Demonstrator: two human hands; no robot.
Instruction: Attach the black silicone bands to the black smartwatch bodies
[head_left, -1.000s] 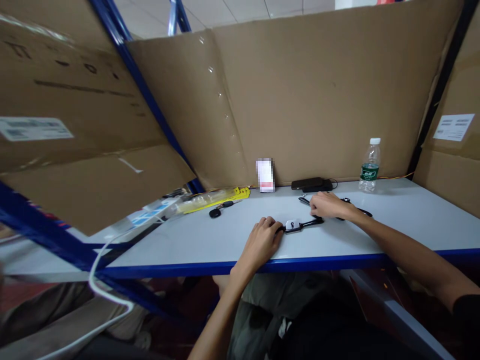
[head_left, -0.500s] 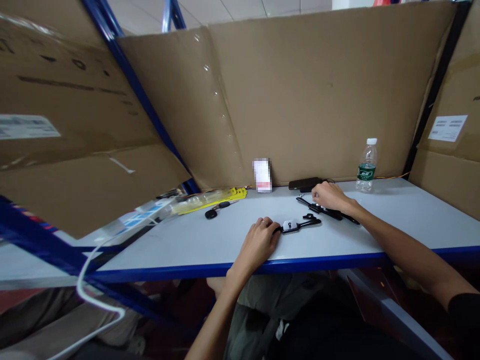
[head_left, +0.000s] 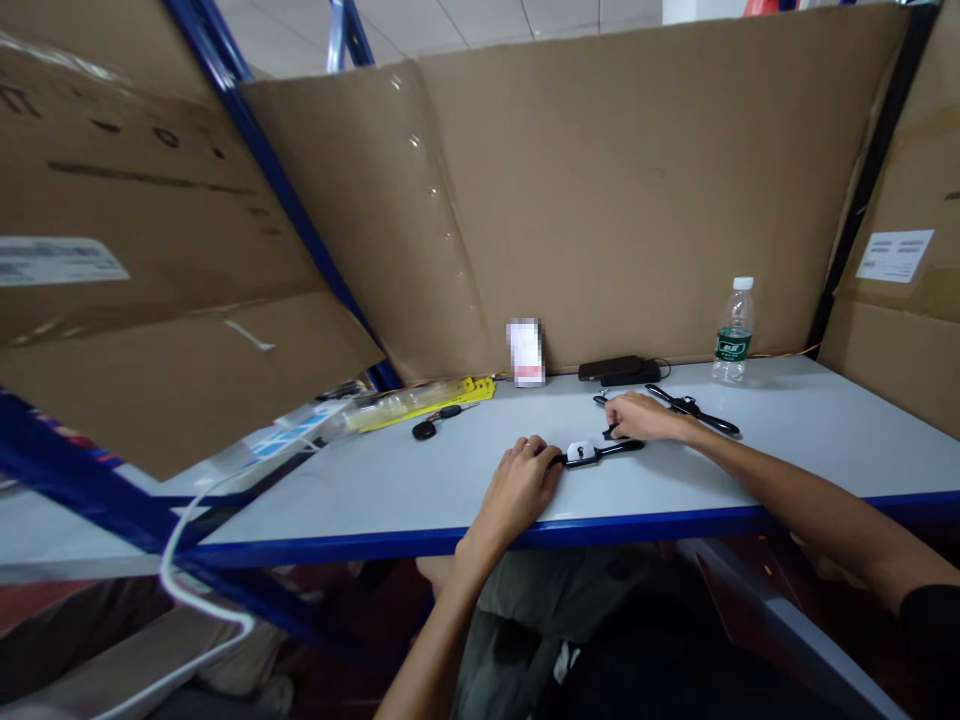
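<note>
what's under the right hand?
The right hand rests on the white table, fingertips on a small black part at the end of the watch-like strap. Anything beneath the palm is hidden.

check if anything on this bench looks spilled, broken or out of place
Nothing looks spilled or broken. The water bottle stands upright and capped at the back. The left hand rests on one end of the black strap piece, the right hand beside its other end. A white cable dangles loose off the left edge.
</note>
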